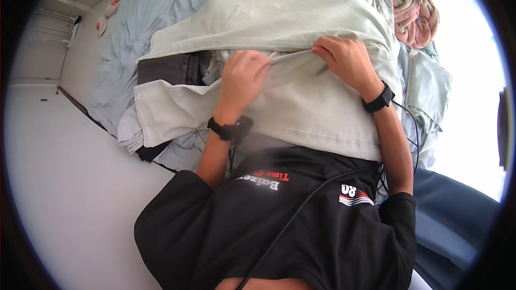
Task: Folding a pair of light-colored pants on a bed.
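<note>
- Black T-shirt (231,225) closest, a black cable (291,220) crossing it.
- Pale trousers (306,107) lie spread just beyond it, legs toward the left.
- Right hand (346,62) pinches the trousers' inner-leg edge; left hand (244,75) is at that edge, too blurred to tell its grip.
- Folded dark grey garment (164,70), probably jeans, fills part of the gap between the legs.
- Light-blue sheet (129,48) left; rumpled pink blanket (414,11) far right.

The left forearm (213,153) and right forearm (396,145) reach forward; the left hand (242,79) curls its fingers (257,60), slightly blurred, back upward; the right hand (345,63) angles inward to the left, fingers bent and drawn together, apart from the other hand.
</note>
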{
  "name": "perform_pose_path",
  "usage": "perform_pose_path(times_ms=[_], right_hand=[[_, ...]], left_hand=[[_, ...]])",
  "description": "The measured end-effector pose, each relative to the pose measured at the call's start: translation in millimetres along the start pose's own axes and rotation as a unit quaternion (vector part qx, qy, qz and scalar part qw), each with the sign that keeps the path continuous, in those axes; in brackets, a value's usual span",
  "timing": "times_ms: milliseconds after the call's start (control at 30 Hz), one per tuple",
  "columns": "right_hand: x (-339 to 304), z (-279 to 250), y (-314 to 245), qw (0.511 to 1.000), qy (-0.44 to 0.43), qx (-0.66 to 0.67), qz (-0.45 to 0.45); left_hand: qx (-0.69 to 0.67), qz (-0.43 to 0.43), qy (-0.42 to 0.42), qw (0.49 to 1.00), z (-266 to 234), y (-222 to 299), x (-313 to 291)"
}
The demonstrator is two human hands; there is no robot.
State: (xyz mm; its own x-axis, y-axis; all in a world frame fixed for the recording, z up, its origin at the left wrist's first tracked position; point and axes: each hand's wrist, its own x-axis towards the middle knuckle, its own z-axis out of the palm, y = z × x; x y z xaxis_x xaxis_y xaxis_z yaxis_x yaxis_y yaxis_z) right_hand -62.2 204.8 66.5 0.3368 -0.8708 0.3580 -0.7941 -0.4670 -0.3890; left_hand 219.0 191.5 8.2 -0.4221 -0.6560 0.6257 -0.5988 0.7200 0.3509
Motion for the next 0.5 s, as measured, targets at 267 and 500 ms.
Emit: perform_pose_path(times_ms=[267,500], right_hand=[[0.2,-1.5,-1.1,1.0,-0.007,0.002,0.0],[0.7,-2.6,-1.8,1.0,0.003,0.022,0.012]], left_hand=[[0.013,0.003,0.001,1.0,4.3,-2.1,-2.8],[0.028,-0.001,-0.037,0.999,6.9,-0.6,-3.5]])
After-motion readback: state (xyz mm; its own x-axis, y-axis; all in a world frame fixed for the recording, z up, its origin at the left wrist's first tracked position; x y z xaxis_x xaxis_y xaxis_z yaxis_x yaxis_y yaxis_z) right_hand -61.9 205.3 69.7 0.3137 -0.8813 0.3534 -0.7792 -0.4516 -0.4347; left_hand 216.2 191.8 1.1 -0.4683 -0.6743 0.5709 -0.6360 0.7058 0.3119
